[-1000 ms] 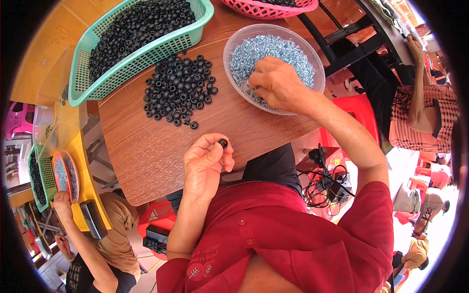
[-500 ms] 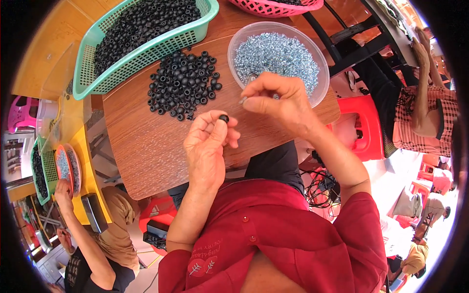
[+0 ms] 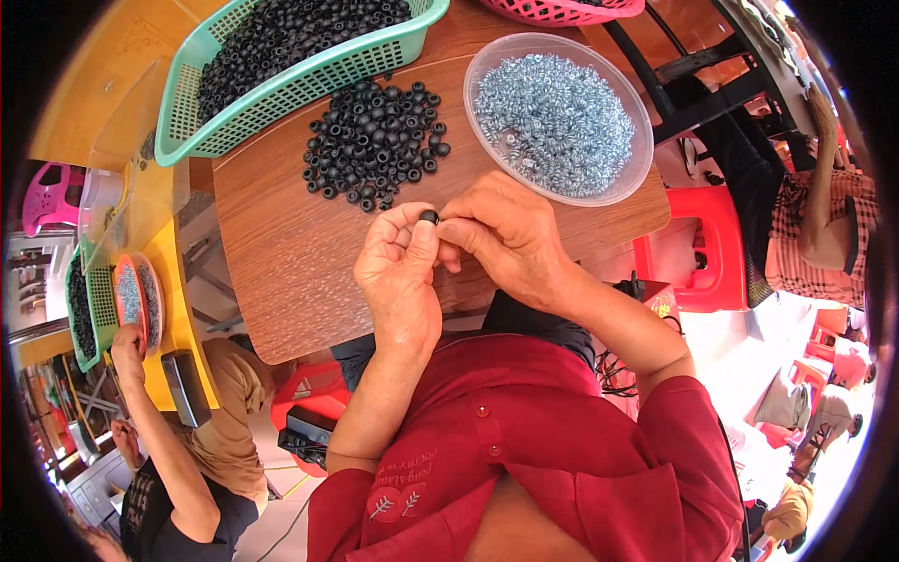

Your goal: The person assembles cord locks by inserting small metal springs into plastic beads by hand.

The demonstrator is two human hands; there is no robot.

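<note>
My left hand [image 3: 401, 272] pinches a small round black bead-like piece [image 3: 429, 216] with a hole between thumb and fingers. The fingertips of my right hand [image 3: 510, 234] are pressed together right against that piece; the small shiny metal piece they pinched a moment earlier is now hidden by them. Beyond my hands lies a loose pile of the same black pieces [image 3: 375, 140] on the brown wooden table [image 3: 290, 272]. To its right stands a clear round tub [image 3: 640, 173] full of small silver-blue pieces [image 3: 557, 122] that look like little springs.
A green basket [image 3: 281, 112] heaped with black pieces stands at the far left of the table, and a pink basket [image 3: 571, 11] at the far edge. Red stools [image 3: 702, 248] flank the table. At left, another person's hand [image 3: 128, 351] touches an orange tray [image 3: 128, 272] on a yellow table.
My right hand has moved left and down from beside the tub, bringing its fingertips to the black piece in my left hand. The whole view has shifted slightly.
</note>
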